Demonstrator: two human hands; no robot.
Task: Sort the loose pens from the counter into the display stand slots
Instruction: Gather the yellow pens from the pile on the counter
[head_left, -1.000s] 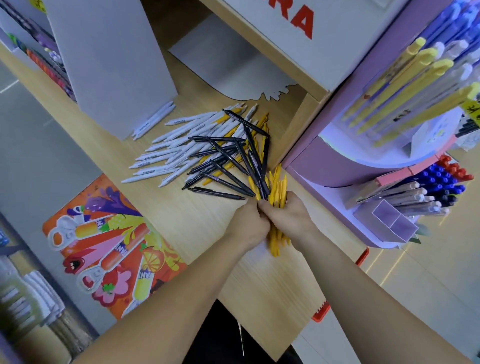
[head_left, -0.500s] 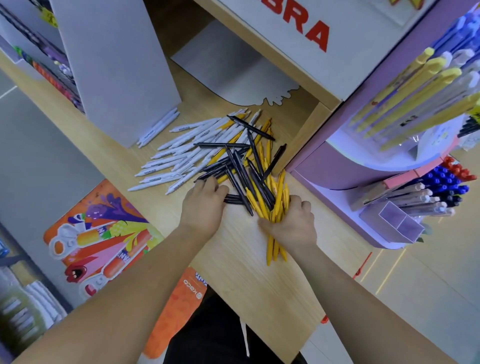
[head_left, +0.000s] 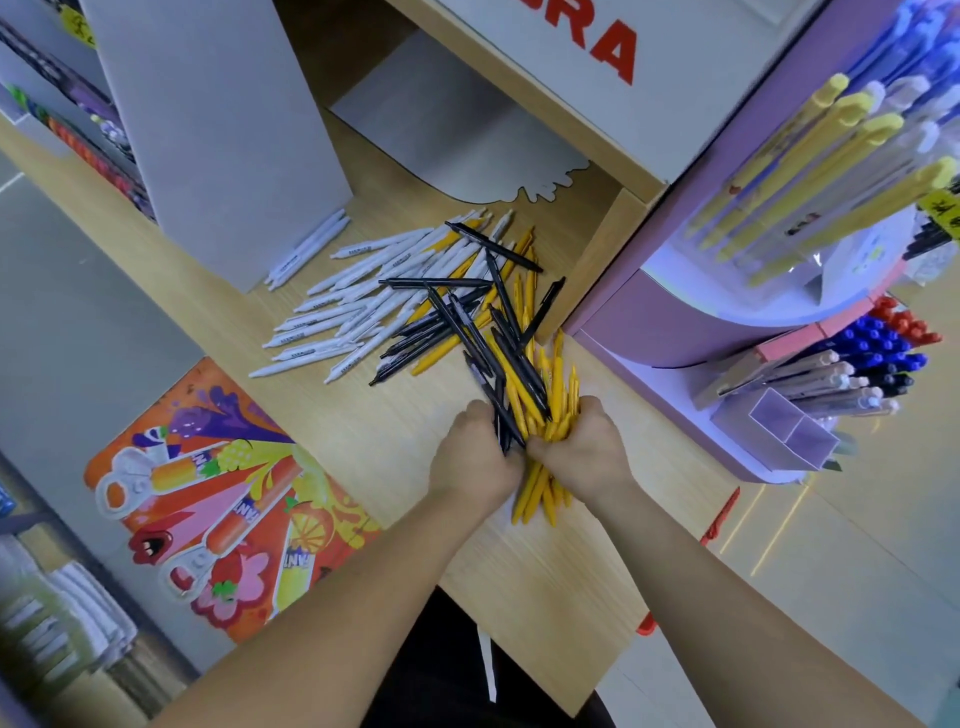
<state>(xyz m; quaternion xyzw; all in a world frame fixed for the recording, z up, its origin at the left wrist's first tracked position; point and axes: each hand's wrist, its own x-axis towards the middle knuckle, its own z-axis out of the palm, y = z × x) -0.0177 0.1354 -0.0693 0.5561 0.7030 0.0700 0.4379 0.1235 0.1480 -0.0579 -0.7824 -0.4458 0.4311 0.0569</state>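
Mid-gather: right hand (head_left: 587, 452) clamped round yellow pens (head_left: 535, 493), left hand (head_left: 475, 460) pinching black pens (head_left: 493, 397), both at right edge of table (head_left: 363, 426) beside display stand (head_left: 675, 332). Best: tease blacks clear, square yellow tips, grip tight before slotting.

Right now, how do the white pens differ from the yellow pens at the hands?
The white pens lie spread loose on the counter, untouched; the yellow pens are bunched in the right hand. White pens sit left of the pile, yellow pens beside the purple display stand. Black pens, some gripped by the left hand, cross the yellow pens. Both: slim, not yet slotted.
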